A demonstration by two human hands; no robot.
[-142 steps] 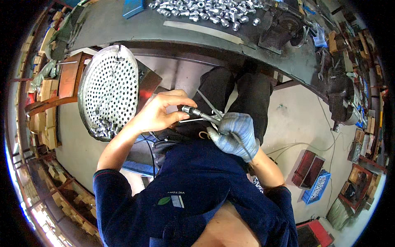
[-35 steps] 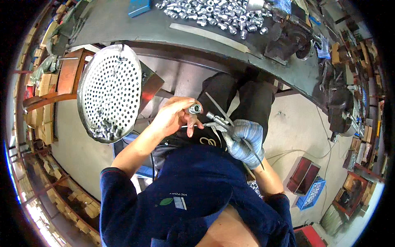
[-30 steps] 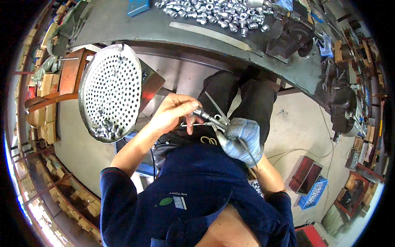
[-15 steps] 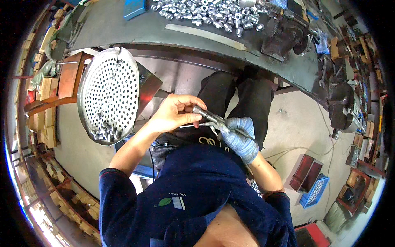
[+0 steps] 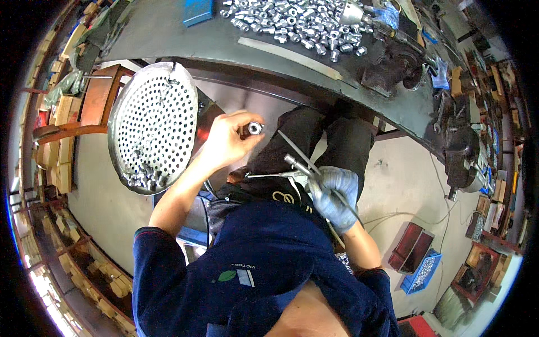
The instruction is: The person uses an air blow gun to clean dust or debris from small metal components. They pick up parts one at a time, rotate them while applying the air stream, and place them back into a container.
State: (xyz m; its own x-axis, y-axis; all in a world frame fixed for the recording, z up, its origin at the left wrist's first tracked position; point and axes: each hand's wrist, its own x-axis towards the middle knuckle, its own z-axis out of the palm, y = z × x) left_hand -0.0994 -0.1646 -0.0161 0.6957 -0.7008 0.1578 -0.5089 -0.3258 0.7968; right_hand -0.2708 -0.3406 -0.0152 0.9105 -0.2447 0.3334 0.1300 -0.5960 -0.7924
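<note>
My bare left hand [image 5: 231,137] is closed around a shiny metal fitting [image 5: 255,128], its round bored end facing me. To its right, my right hand [image 5: 336,194], in a grey-blue knit glove, grips several slim metal tools together. One is a long thin rod [image 5: 296,147] pointing up and left. Below that lies a short stepped cylinder like a plug gauge [image 5: 297,164]. A third tool [image 5: 269,176], thin and pointed with a pale jaw-like part, reaches left from the glove; its kind is unclear. The fitting is apart from all these tools, above my lap.
At my left stands a round perforated metal pan [image 5: 152,118] with several small dark metal parts [image 5: 147,175] at its near edge. Ahead, the workbench [image 5: 219,53] carries a heap of metal fittings [image 5: 297,25], a flat strip [image 5: 289,58] and a dark machine [image 5: 387,67]. A blue bin [image 5: 421,273] sits on the floor.
My left hand has drawn the fitting up and left, off the tool it was against, and turned its end toward me. The rod and stepped cylinder now show clear of it.
</note>
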